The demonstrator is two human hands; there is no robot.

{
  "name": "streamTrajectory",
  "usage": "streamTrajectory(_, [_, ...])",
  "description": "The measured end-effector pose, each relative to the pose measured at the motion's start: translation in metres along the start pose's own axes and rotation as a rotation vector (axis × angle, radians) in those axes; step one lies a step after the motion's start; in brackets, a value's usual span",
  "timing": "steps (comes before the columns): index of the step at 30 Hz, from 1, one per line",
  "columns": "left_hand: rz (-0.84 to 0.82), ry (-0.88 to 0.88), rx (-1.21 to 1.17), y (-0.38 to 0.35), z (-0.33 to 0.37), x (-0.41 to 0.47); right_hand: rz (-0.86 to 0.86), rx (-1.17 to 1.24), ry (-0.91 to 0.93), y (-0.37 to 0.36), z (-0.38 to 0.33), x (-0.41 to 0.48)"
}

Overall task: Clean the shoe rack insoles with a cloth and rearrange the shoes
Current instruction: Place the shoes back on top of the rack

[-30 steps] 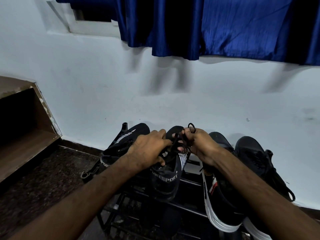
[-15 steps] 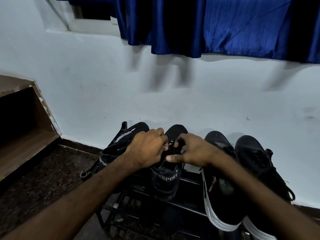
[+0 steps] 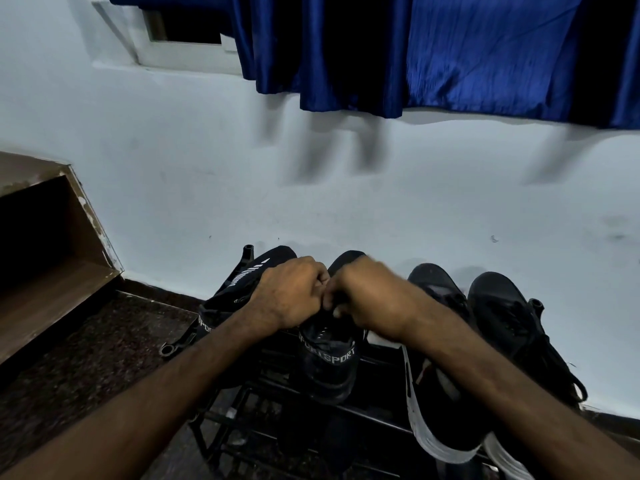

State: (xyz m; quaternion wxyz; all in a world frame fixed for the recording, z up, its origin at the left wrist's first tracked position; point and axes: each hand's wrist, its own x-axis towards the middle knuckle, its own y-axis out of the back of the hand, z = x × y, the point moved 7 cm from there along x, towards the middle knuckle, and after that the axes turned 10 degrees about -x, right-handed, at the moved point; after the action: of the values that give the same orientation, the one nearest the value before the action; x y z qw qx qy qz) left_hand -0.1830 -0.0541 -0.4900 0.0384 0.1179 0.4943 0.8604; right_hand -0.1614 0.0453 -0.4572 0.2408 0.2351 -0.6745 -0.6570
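Note:
A black sport shoe (image 3: pixel 329 362) with white lettering on its heel stands on the top tier of a black metal shoe rack (image 3: pixel 242 410). My left hand (image 3: pixel 291 296) and my right hand (image 3: pixel 374 299) meet over its tongue, fingers curled and pinching its laces. Its mate (image 3: pixel 228 299) lies to the left, partly under my left wrist. Two black shoes with white soles (image 3: pixel 436 403) (image 3: pixel 512 327) stand to the right, the nearer one partly hidden by my right forearm. No cloth is in view.
A pale wall (image 3: pixel 173 174) runs right behind the rack, with a blue curtain (image 3: pixel 433 53) hanging above. A wooden step or shelf (image 3: pixel 45 282) sits at the left. Dark speckled floor (image 3: pixel 86 355) lies in front of it.
My right hand pulled a lace loop up, then came down and left to meet my left hand over the shoe's tongue. Both hands now sit tight together; the shoe has stayed put.

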Motion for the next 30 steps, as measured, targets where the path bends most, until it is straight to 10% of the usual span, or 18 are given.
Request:
streamTrajectory(6, [-0.014,0.015,-0.059,0.003,0.001,0.001,-0.374,-0.101,0.101,-0.035,-0.027,-0.006])
streamTrajectory(11, [-0.02,0.024,-0.051,0.006,-0.003,-0.001,-0.311,-0.017,0.174,0.01,-0.022,-0.011])
streamTrajectory(15, [-0.018,0.038,-0.078,0.005,-0.004,0.001,0.052,0.284,-0.133,0.029,0.051,0.007])
streamTrajectory(19, [-0.013,0.015,-0.08,0.004,-0.003,-0.001,-0.146,0.321,-0.497,-0.033,0.09,0.005])
streamTrajectory(30, [0.001,0.021,-0.071,0.004,-0.004,-0.001,0.208,1.059,-0.38,-0.045,0.074,0.009])
